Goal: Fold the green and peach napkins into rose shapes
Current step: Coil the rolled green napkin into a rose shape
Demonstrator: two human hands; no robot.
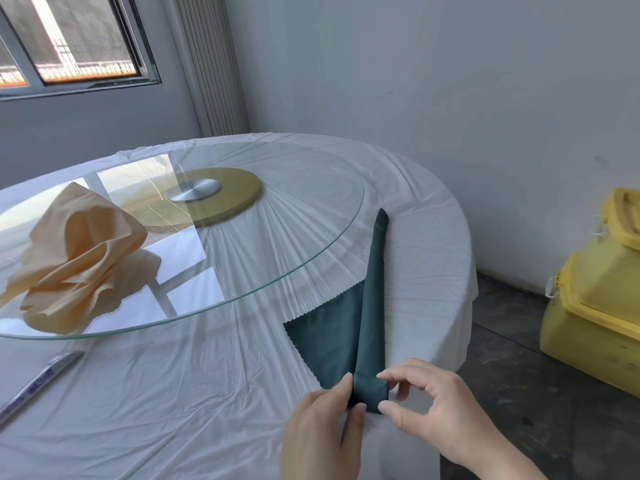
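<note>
Now the left hand (pixel 318 434) and right hand (pixel 440 407) are each pinching the near end of the green napkin (pixel 370 306), a long band lying right of the turntable (pixel 294 237); the peach napkin (pixel 76 258) is sitting on it. Rolling tightly, edges level, seems best.

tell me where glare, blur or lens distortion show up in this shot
Head view: the window reflects as bright patches on the glass turntable, beside the peach napkin; same head view, wide-angle distortion tilts and bows the window's frame; head view foreground, the green napkin looks sharp, with soft, faint shadows.
</note>
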